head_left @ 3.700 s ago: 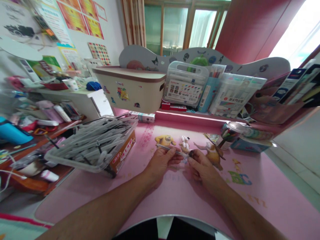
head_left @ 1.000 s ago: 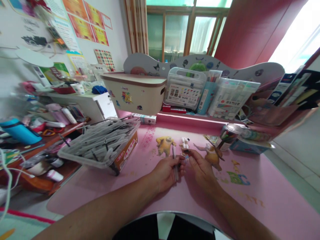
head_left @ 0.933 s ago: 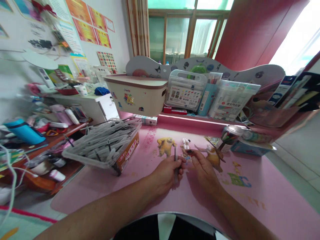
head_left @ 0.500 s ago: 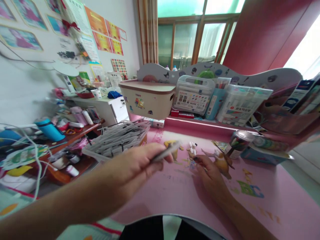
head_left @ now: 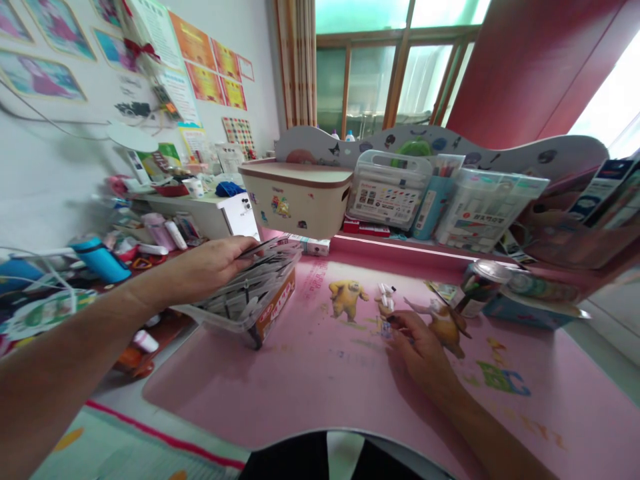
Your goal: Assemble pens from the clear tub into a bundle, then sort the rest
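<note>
Over the far part of a clear plastic box (head_left: 273,320), my left hand (head_left: 220,263) is closed on a slim dark grey pen-like piece (head_left: 253,249). The box is filled with several similar long, translucent grey pen-like pieces (head_left: 250,290), some with black ends. My right hand (head_left: 420,347) rests on the pink desk, its fingertips pinched together at a small dark spot. What they hold, if anything, is too small to make out. Just beyond those fingertips lie several short white pieces (head_left: 385,297), one with a black end.
A lidded cream bin (head_left: 295,200), a clear marker case (head_left: 387,193) and a marker box (head_left: 490,210) line the desk's shelf. At the right stand a metal-topped can (head_left: 485,283) and a blue box (head_left: 525,310). Left of the desk is a cluttered shelf (head_left: 165,257).
My left hand has moved left and away from me, from above the desk's middle to the clear box, carrying the slim grey piece. My right hand has stayed in place.
</note>
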`<state>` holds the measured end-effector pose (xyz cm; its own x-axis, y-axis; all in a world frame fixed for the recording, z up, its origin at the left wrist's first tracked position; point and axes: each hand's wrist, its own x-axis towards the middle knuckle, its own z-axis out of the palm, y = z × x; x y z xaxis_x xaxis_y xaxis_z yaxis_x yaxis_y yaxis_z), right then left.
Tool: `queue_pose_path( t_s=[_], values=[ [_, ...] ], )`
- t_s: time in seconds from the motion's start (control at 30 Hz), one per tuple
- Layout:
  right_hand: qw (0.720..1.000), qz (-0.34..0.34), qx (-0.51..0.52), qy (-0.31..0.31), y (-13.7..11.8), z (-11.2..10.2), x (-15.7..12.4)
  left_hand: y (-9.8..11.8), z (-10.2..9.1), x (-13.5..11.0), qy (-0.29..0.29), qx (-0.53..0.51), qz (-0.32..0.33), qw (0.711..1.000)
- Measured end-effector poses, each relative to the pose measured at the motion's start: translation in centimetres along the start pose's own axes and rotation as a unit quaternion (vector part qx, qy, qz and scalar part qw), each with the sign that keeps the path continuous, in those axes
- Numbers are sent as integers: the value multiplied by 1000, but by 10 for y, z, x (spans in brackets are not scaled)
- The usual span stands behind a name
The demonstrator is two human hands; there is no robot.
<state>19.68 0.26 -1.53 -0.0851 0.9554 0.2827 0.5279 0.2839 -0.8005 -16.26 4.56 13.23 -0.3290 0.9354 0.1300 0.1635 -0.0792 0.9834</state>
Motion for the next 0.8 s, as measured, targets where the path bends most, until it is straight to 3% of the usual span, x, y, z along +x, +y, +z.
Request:
queue_pose_path(
  t_s=[0.1,0.2,0.37,0.6,0.73,0.8],
  values=[
    [1000,-3,-1,-12,-1,0,0,-7,-4,2,-127,192,80,970],
    [1000,-7,2,-17,-2,0,-1,-12,-10,2,-132,252,154,946],
    [1000,-9,5,-14,-4,-1,-1,-13,-17,4,-133,339,209,908],
    [999,-16,-1,-28,-1,0,-2,-20,-31,24,-143,471,320,810],
    [999,-15,-12,-32,3,2,-2,-29,-35,32,-167,577,316,735],
    [999,-19,-14,-34,4,2,-2,-30,-33,32,-172,601,311,716]
  ],
)
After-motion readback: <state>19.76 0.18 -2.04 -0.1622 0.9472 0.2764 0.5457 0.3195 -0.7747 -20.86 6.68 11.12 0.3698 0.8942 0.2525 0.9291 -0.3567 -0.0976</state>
